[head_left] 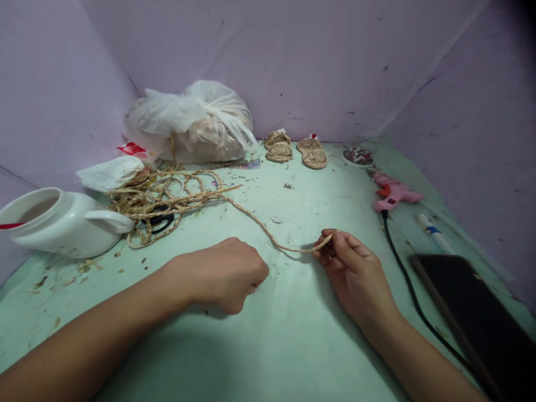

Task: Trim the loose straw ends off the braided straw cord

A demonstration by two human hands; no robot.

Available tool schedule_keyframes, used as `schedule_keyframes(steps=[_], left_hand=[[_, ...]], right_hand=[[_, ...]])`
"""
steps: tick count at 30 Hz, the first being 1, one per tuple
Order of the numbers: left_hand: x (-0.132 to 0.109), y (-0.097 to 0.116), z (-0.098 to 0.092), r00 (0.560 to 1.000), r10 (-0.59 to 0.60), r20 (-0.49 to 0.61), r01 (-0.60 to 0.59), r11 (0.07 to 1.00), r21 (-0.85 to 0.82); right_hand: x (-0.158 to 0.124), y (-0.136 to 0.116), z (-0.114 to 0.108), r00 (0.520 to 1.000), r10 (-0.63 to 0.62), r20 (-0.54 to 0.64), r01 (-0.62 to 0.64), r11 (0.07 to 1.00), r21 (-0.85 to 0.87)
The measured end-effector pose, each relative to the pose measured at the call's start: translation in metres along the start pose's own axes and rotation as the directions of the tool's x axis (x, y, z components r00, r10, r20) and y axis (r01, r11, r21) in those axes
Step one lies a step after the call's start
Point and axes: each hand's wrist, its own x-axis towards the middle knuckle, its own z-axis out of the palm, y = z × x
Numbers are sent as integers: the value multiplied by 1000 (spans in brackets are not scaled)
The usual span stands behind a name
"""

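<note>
A thin braided straw cord (260, 224) runs from a tangled coil on the left across the pale green table. Its free end is pinched between the thumb and fingers of my right hand (355, 268), just above the tabletop. My left hand (226, 273) is curled into a fist, knuckles up, left of the right hand and apart from the cord. The inside of that fist is hidden, so I cannot make out what it holds, if anything. The coil of braid (180, 201) lies loosely looped over black-handled scissors (159, 220).
At the left lies a white jug (79, 223). A tied plastic bag (196, 123) rests against the back wall, beside two small woven slippers (278, 146). On the right are a dish (358, 156), a pink glue gun (396, 191) with a black cable, and a phone (473, 318).
</note>
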Motion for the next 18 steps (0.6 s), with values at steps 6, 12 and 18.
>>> schedule_keyframes(steps=[6,12,18], left_hand=[[-10,3,-5,998,-55,-43,59,995,79],[-5,18,5,993,48,-104,-26,979,201],[4,7,12,982,85,-171,-55,983,174]], right_hand=[[1,-1,1,1000,7,10,-7,1000,3],[0,-2,3,1000,11,19,-10,1000,-16],[-1,-1,2,999,-4,41,5,1000,-15]])
